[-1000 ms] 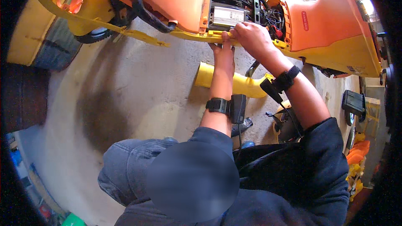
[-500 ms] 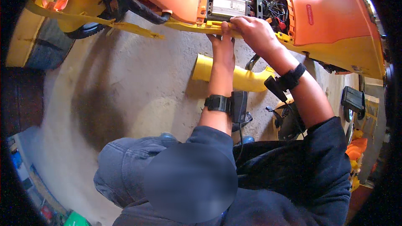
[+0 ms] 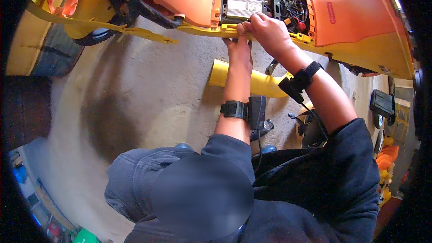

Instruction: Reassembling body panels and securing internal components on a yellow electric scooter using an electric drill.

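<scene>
An orange and yellow vehicle body [image 3: 351,13] spans the top, with an open bay holding a silver finned box [image 3: 243,6] and black wiring [image 3: 297,11]. My left hand [image 3: 239,49] reaches up to its yellow rim [image 3: 204,30], thumb on the rim and fingers underneath. My right hand [image 3: 270,33] is beside it, fingers bent and pressed together at the rim just below the silver box; whatever they hold is hidden. A curved yellow panel [image 3: 225,74] lies on the floor beneath my forearms.
A black tube bar [image 3: 150,13] and a wheel [image 3: 96,36] are at upper left. A black pedal-like part [image 3: 381,103] and stacked orange parts [image 3: 387,157] stand at the right. Dark items [image 3: 308,128] lie on the floor by my right forearm. A green object [image 3: 85,236] is at lower left.
The vehicle and both hands sit a little higher in the view than a second ago. My right fingers have shifted slightly at the rim; both hands stay there.
</scene>
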The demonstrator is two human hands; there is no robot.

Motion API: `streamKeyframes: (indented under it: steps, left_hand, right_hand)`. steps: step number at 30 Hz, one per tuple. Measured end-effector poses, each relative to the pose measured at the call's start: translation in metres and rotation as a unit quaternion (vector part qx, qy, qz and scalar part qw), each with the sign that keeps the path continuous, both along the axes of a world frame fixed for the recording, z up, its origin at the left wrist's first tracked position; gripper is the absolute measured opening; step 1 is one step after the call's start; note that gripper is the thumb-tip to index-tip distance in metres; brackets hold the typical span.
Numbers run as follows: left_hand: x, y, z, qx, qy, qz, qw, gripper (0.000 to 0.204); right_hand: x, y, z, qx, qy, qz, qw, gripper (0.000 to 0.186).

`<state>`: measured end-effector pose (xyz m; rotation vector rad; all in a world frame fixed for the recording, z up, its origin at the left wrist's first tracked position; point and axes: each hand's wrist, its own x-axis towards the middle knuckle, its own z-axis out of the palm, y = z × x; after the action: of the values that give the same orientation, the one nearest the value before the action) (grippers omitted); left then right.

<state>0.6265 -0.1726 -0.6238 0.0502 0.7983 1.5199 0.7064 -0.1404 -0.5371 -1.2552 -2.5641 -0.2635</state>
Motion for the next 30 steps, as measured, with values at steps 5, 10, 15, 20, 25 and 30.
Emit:
streamKeyframes:
  steps: [5,10,15,20,25,30]
  left_hand:
    - [0.001,0.000,-0.007,0.004,0.006,0.002,1.000,0.069]
    - [0.003,0.000,-0.016,0.080,0.020,0.034,0.996,0.076]
    - [-0.001,-0.006,-0.010,0.051,0.005,0.003,0.999,0.081]
    - [-0.003,-0.006,0.006,0.012,-0.008,-0.016,1.000,0.098]
    - [-0.005,0.003,-0.008,0.022,-0.008,-0.037,0.999,0.096]
    - [-0.008,0.004,-0.012,-0.035,0.024,-0.029,0.999,0.057]
  right_hand:
    - [0.005,0.003,0.010,-0.059,-0.022,-0.045,0.997,0.026]
    - [0.007,0.010,0.045,-0.027,0.057,0.080,0.995,0.022]
    - [0.014,0.015,0.022,-0.109,-0.010,0.111,0.988,0.017]
    - [0.023,0.015,0.004,-0.067,0.068,0.081,0.992,0.014]
    - [0.008,0.003,-0.004,-0.006,0.067,0.002,0.998,0.026]
    - [0.005,0.006,0.002,-0.042,0.054,0.017,0.997,0.030]
